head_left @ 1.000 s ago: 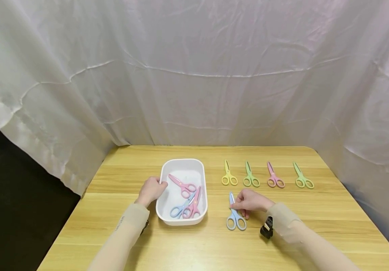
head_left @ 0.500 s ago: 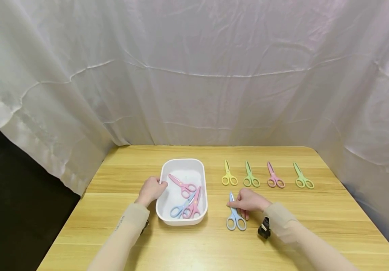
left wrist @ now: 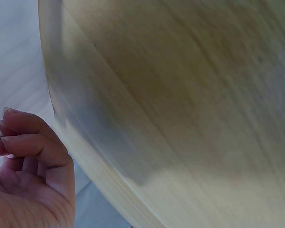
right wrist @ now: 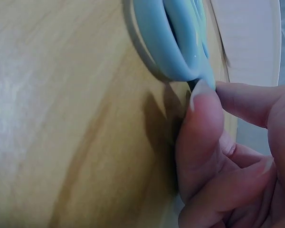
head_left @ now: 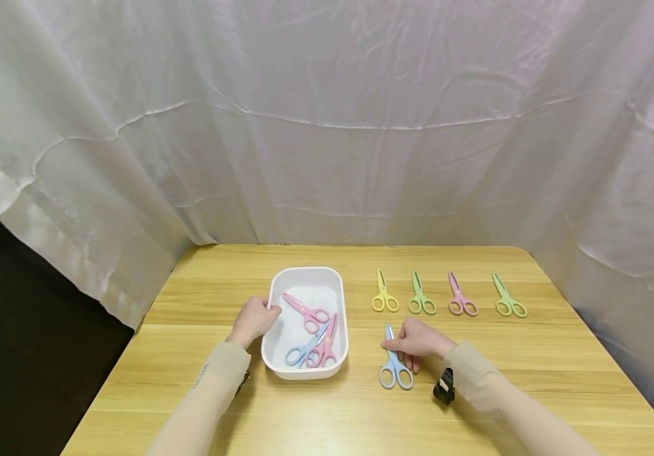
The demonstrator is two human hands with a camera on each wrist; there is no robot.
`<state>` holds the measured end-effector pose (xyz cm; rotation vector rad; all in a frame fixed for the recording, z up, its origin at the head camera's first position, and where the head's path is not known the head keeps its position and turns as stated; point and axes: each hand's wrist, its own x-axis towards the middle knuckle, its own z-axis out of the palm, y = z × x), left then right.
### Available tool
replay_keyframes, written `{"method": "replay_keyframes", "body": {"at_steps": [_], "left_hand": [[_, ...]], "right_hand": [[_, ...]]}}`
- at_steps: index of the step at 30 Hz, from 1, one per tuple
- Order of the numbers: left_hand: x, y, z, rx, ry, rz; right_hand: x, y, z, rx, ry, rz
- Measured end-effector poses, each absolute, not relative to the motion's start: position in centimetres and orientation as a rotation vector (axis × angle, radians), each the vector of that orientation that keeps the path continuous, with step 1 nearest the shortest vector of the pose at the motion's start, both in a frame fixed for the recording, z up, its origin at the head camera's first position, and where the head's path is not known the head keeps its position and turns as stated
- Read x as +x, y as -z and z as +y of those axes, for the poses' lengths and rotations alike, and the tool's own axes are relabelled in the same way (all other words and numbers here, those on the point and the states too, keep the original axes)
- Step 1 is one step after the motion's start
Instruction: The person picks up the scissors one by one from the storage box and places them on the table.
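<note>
On the counter (head_left: 315, 418), my right grip (head_left: 420, 340) is pinching blue scissors (head_left: 394, 361) while my left grip (head_left: 254, 321) is holding a white box (head_left: 306, 374).

So you've got a pale, shiny curtain (head_left: 327, 158) filling the whole top half of your head view, wrinkled all over, with a raised crease wandering across it and a pinkish tint up in the upper right. Your table (head_left: 327, 418) is light yellowish wood, plank lines running side to side, with a soft glare at bottom center. Lower left you've got a black patch (head_left: 30, 342), too dark to tell what it is.
</note>
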<state>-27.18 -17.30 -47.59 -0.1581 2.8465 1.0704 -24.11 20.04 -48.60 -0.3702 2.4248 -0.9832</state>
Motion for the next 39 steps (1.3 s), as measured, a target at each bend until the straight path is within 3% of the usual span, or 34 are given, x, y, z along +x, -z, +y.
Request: {"method": "replay_keyframes", "body": {"at_steps": [39], "left_hand": [[-27.2,47.5,-17.3,-0.148,-1.055,2.859]], "right_hand": [[-24.6,47.7,19.2,-0.410,1.006,2.649]]}}
